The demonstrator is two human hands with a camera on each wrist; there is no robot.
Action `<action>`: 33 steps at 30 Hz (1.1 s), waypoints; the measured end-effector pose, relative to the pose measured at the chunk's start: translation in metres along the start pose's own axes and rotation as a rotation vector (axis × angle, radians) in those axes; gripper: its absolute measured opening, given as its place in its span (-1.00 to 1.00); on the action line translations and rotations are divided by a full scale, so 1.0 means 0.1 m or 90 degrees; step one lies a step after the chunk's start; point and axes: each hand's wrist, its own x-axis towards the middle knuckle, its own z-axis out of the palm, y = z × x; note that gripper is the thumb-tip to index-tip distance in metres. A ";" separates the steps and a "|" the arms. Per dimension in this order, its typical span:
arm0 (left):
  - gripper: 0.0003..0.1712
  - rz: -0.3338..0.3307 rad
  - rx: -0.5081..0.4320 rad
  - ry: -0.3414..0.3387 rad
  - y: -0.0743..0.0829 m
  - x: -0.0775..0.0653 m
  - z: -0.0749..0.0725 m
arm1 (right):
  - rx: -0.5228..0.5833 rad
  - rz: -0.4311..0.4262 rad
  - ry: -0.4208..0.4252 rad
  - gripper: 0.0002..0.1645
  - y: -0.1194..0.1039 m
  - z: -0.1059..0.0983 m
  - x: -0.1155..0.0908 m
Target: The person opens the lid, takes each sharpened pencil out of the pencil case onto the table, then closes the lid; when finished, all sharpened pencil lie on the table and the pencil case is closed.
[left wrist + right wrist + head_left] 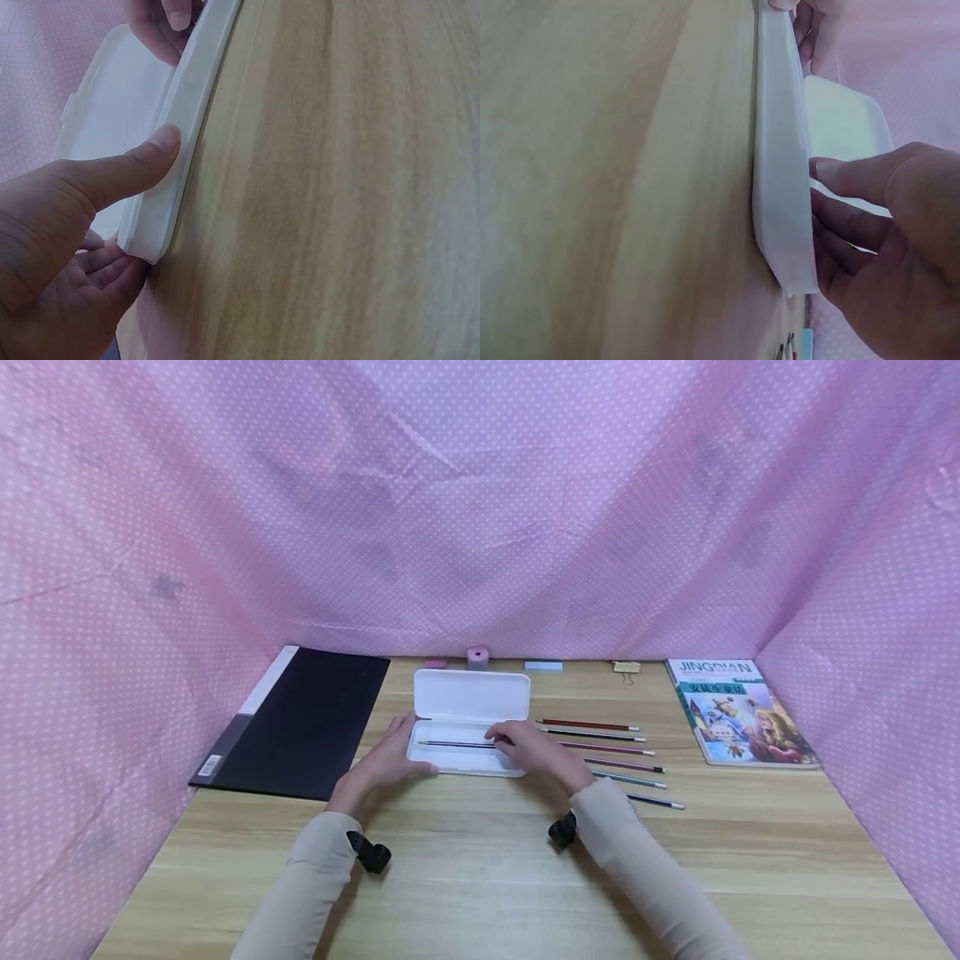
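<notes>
A white pencil case (465, 763) lies on the table with its lid (471, 695) raised at the back. My left hand (392, 752) grips the case's left end; in the left wrist view its thumb (161, 142) presses the front wall and the other fingers bend round the end. A dark striped pencil (453, 744) lies lengthwise in the case, point to the left. My right hand (528, 750) reaches over the right side into the case, holding the pencil near its right end. The case wall (784, 172) hides those fingertips in the right wrist view.
Right of the case lie several pencils (607, 749) in a row, partly under my right arm. A black folder (315, 718) lies left, a magazine (738, 714) right. Along the back are a pink sharpener-like block (477, 657), a pale blue strip (543, 666) and a binder clip (626, 667).
</notes>
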 end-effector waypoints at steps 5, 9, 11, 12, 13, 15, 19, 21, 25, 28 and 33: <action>0.31 0.000 0.006 -0.001 0.01 0.01 0.00 | -0.005 0.002 -0.009 -0.70 0.01 0.00 0.02; 0.31 -0.007 0.011 -0.001 0.01 0.01 0.00 | 0.007 -0.015 0.005 -0.72 0.02 0.01 0.02; 0.31 -0.006 0.012 -0.001 0.00 0.01 0.00 | 0.013 -0.025 0.016 -0.74 0.03 0.02 0.02; 0.31 -0.006 0.013 -0.002 0.00 0.01 0.00 | 0.015 -0.030 0.020 -0.75 0.03 0.03 0.02; 0.30 -0.006 0.012 -0.002 0.00 0.01 0.00 | 0.017 -0.032 0.023 -0.76 0.04 0.03 0.02; 0.30 -0.008 0.013 -0.002 0.00 0.01 0.00 | 0.020 -0.037 0.028 -0.77 0.05 0.04 0.03; 0.31 -0.016 0.016 -0.002 0.00 0.00 0.00 | 0.030 -0.033 0.030 -0.77 0.06 0.05 0.03; 0.33 -0.019 0.017 -0.003 0.00 0.00 0.01 | 0.037 -0.031 0.032 -0.77 0.06 0.05 0.03; 0.34 -0.024 0.017 -0.007 0.01 -0.01 0.01 | 0.048 -0.038 0.047 -0.77 0.04 0.03 0.03; 0.33 -0.026 0.017 -0.006 0.02 -0.01 0.01 | 0.060 -0.028 0.055 -0.77 0.02 0.00 -0.01; 0.32 -0.017 0.014 0.001 0.02 -0.01 0.00 | 0.078 0.013 0.053 -0.76 -0.03 -0.14 -0.15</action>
